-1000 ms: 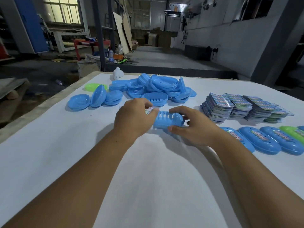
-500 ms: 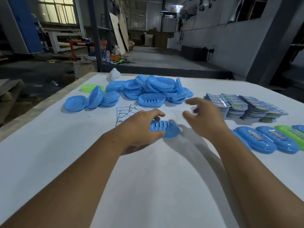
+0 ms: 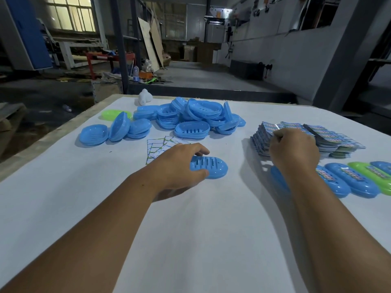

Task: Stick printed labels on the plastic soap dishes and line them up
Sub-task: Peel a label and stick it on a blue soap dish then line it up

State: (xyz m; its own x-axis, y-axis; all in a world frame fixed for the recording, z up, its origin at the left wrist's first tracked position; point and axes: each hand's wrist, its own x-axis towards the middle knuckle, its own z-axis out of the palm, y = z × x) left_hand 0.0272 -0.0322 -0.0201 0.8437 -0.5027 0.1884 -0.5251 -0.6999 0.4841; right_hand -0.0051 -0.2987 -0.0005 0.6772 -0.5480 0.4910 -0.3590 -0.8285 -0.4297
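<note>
A blue slotted soap dish lies bottom-up on the white table, and my left hand grips its left end. My right hand rests on the stacks of printed labels at the right, fingers curled at the top of the nearest stack; whether a label is pinched is hidden. Below it, a row of labelled dishes, blue with a green one, runs to the right edge. A heap of unlabelled blue dishes sits at the back.
A few white sticker sheets lie behind my left hand. A green dish and a small white object sit at the far left of the heap. The table's left edge runs diagonally; workshop floor lies beyond.
My right hand let go of the blue dish and moved right and back onto the label stacks. My left hand set the dish down flat and keeps hold of it.
</note>
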